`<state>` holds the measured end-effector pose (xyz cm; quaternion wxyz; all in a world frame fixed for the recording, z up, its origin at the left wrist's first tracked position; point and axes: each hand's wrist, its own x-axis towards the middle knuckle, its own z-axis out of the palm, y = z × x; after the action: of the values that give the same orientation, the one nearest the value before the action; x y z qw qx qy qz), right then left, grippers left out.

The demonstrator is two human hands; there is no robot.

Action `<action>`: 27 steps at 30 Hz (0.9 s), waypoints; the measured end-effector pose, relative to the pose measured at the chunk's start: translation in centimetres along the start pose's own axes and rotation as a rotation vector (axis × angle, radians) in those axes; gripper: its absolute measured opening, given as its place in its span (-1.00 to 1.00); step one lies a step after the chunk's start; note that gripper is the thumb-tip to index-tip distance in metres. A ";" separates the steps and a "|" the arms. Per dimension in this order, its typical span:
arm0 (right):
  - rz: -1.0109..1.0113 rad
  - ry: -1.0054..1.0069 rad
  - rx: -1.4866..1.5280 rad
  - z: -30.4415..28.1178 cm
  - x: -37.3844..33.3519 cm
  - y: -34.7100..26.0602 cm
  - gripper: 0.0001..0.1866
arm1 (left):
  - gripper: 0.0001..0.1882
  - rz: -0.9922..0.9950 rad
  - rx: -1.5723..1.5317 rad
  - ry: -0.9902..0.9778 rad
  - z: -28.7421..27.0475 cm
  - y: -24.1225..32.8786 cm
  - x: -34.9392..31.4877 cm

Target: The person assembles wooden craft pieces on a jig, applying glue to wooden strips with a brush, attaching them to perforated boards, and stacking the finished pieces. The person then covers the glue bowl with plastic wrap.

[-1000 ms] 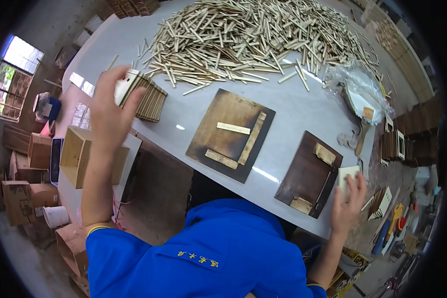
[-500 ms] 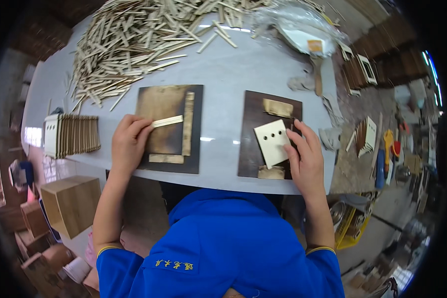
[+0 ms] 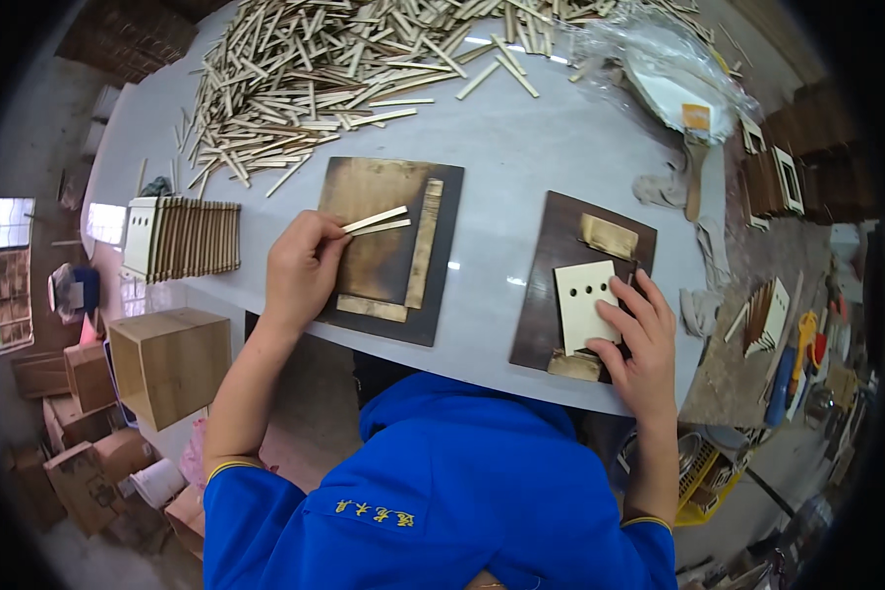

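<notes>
My left hand (image 3: 306,265) pinches two thin pale wooden strips (image 3: 379,219) at one end; their free ends fan slightly apart. They hover over the left dark board (image 3: 442,285), which has a scorched brown face and wooden stop strips along its right and bottom sides. On the right dark board (image 3: 541,285) lies a small cream panel (image 3: 584,320) with three dark holes near its top edge. My right hand (image 3: 644,339) holds this panel at its right side, fingertips on its face and thumb at the lower edge. Two light blocks (image 3: 610,236) (image 3: 573,365) sit above and below the panel.
A large heap of loose wooden strips (image 3: 305,79) covers the table's far side. A row of stacked holed panels (image 3: 192,239) stands at the left. Plastic wrap (image 3: 649,49), a brush (image 3: 696,177) and crumpled cloths (image 3: 700,310) lie at the right. A wooden box (image 3: 172,364) is below left.
The view has shifted, moving the table rightward in the picture. My right hand has turned the cream panel straighter on its board and reaches farther over it. The two strips have spread apart in my left hand.
</notes>
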<state>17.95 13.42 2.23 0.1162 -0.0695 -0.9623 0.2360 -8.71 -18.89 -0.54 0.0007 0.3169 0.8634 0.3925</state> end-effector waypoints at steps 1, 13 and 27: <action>0.007 -0.007 -0.031 0.2 0.0 -0.1 -0.59 | -0.87 0.009 0.004 0.020 -0.2 -0.1 -0.2; 0.116 0.141 -0.108 2.7 -0.5 -1.0 -0.46 | -0.89 -0.406 -0.467 0.203 -0.2 1.0 -0.5; 0.158 0.123 0.005 1.7 -0.5 -0.6 -0.46 | -0.82 -0.597 -0.820 -0.520 4.1 9.3 -0.3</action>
<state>17.96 11.98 0.93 0.1565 -0.1592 -0.9443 0.2419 -2.32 -11.68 2.86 0.4472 0.1192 0.6641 0.5871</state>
